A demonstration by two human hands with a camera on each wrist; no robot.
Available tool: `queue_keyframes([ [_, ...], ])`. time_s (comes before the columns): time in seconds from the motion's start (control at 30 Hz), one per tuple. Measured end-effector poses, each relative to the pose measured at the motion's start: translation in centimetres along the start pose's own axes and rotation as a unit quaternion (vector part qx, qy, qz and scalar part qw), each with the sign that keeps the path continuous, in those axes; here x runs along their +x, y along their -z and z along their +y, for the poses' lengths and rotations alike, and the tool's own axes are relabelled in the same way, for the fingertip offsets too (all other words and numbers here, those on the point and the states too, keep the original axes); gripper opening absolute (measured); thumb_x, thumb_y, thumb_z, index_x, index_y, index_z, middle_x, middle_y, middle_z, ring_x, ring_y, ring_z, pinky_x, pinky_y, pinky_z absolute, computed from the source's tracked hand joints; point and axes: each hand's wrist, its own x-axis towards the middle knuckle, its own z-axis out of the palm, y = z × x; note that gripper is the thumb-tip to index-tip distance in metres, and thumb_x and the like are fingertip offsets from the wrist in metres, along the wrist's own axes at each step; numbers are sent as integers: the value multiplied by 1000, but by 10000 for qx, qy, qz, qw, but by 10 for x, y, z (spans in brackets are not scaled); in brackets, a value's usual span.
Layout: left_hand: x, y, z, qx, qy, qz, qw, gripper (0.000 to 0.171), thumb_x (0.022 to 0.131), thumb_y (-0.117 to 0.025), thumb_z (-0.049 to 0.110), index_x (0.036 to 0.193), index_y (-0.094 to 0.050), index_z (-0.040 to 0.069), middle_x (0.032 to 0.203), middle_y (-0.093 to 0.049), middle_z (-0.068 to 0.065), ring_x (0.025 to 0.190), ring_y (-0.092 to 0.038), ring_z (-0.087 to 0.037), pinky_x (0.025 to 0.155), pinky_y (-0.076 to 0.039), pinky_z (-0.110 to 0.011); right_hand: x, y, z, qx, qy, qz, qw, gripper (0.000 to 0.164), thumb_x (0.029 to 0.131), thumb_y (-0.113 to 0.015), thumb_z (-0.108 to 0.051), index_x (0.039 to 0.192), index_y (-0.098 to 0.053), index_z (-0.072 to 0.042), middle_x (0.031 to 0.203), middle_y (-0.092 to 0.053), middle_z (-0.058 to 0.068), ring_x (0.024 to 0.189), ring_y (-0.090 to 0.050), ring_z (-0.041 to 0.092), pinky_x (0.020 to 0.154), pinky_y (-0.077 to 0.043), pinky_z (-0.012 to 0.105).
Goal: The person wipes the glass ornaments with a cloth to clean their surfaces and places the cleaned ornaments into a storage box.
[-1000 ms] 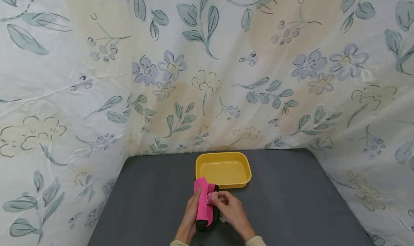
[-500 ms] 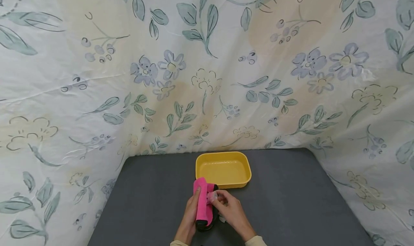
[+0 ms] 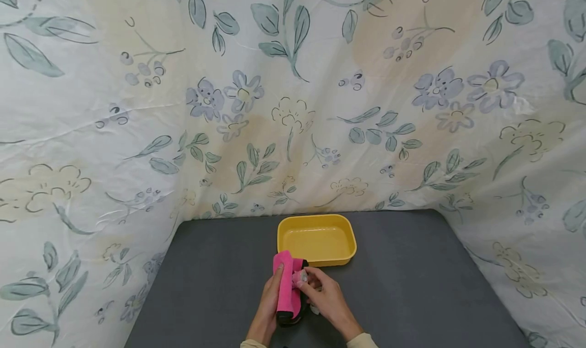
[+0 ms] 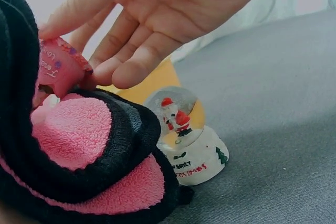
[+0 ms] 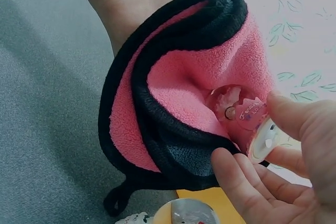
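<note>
My left hand (image 3: 267,299) grips a folded pink cloth (image 5: 178,93) with black edging and a dark grey reverse side. The fingers and thumb of my right hand (image 3: 330,299) pinch a small pink snow globe (image 5: 251,111) at its lettered base. Its clear dome lies against the pink folds, and its pale round underside faces my right palm. Beyond the cloth in the left wrist view, a second snow globe (image 4: 181,124) stands upright on the table, with a Santa figure inside and a white base with Christmas lettering. In the head view my right hand mostly covers it.
A yellow rectangular tray (image 3: 316,241) sits just beyond my hands on the dark grey table (image 3: 412,277). Floral fabric (image 3: 293,134) hangs along the back and both sides of the table. A black loop (image 5: 115,200) dangles from the cloth's corner.
The pink snow globe has turned slightly in my right fingers, so more of its pale underside shows. Both hands and the cloth have stayed almost in place.
</note>
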Motion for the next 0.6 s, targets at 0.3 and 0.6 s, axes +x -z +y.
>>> queue_keyframes([
  [0.3, -1, -2, 3, -25, -13, -1, 10000, 73, 92, -51, 74, 126, -60, 10, 95, -68, 6, 89, -63, -9, 82, -51, -28, 0, 2, 0, -15, 213, -112, 9997, 56, 94, -73, -33, 139, -57, -4, 108, -64, 13, 87, -63, 17, 63, -57, 24],
  [0.6, 0, -2, 4, -144, -2, -83, 9999, 74, 91, -52, 74, 128, -60, 10, 95, -69, 7, 89, -64, -9, 82, -51, -27, 2, 4, 0, -141, 338, -154, 9992, 56, 94, -73, -31, 139, -56, -4, 112, -64, 15, 85, -62, 14, 62, -56, 23],
])
